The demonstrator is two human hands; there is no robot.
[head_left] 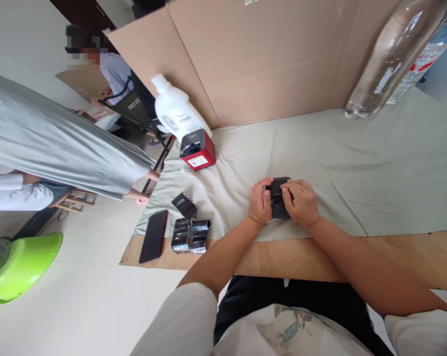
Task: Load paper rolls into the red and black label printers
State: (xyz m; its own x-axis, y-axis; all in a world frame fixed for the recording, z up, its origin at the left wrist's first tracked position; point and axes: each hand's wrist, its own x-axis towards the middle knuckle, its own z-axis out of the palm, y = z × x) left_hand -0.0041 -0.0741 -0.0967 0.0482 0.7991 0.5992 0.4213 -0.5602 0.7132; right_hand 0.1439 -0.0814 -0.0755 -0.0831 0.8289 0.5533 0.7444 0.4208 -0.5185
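Gripping a small black box [279,202] from both sides, the left hand [261,201] and right hand [302,201] hold it on the cloth [356,163], thumbs pinching its top edge. Best to keep it flat on the table and press evenly; more shiny packs [189,235] wait beside the phone [153,236].

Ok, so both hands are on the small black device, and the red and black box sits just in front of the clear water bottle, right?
Not quite. In the head view the red and black box sits in front of the white detergent bottle, not the clear water bottle. The left hand and right hand do hold the small black device.
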